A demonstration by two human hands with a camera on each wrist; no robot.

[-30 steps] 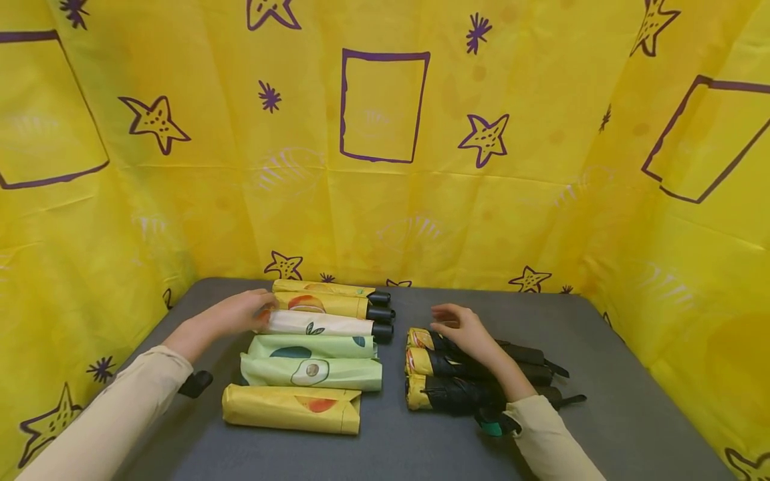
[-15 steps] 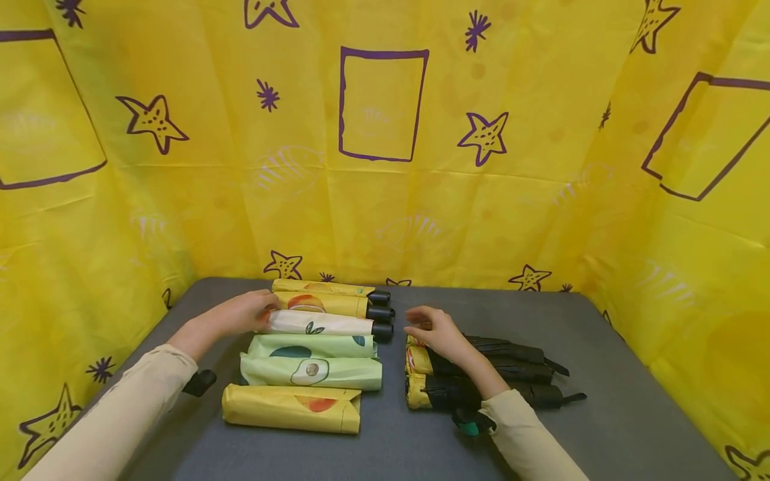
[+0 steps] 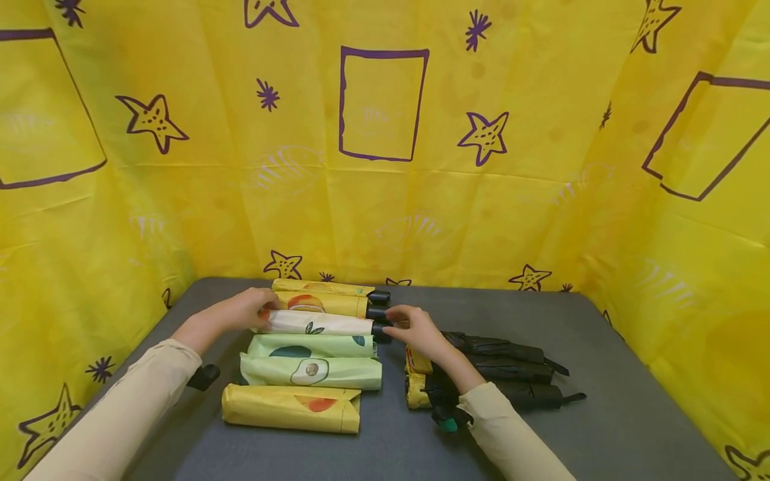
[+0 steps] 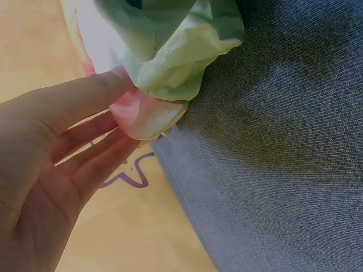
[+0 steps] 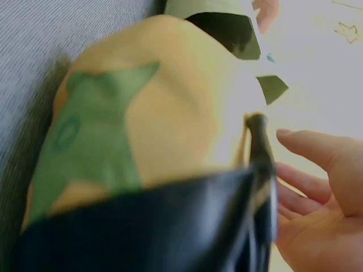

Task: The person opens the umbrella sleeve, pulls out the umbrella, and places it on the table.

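From the head view we see the white pouch [image 3: 343, 325] lying on the grey table [image 3: 409, 454], a black end [image 3: 381, 331] sticking out at its right. Yellow pouches [image 3: 345, 306] lie just beyond it, two green pouches [image 3: 351, 375] on its near side, and black-and-yellow umbrellas [image 3: 538, 395] to its right.

Only the left wrist view gives us the white pouch's reddish tip [image 4: 144, 116] close up. Only the right wrist view shows us the dark mouth of a pale pouch [image 5: 212, 7]; which one, we cannot tell.

The left hand [image 3: 234, 314] pinches that reddish tip between thumb and fingers. The right hand [image 3: 421, 334] is at the white pouch's black end, thumb and fingers parted; whether they touch it, we cannot tell.
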